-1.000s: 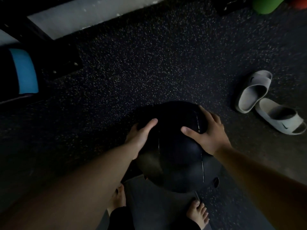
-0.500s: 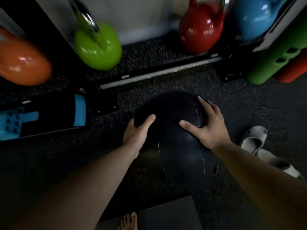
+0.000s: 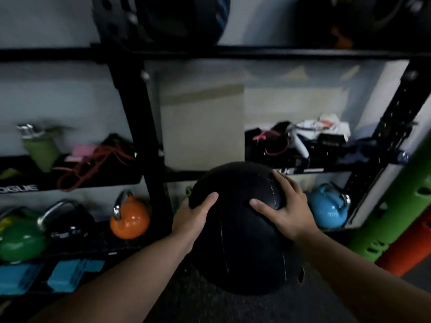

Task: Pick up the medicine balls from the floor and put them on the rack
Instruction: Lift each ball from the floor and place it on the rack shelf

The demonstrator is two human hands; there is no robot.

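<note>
A person's left hand and right hand clasp a black medicine ball from both sides, fingers spread on its top, held up before a black rack. The middle shelf holds ropes and clutter; below stand an orange kettlebell and a blue kettlebell. A second ago the ball was down by the floor. A bare bay opens directly behind it.
</note>
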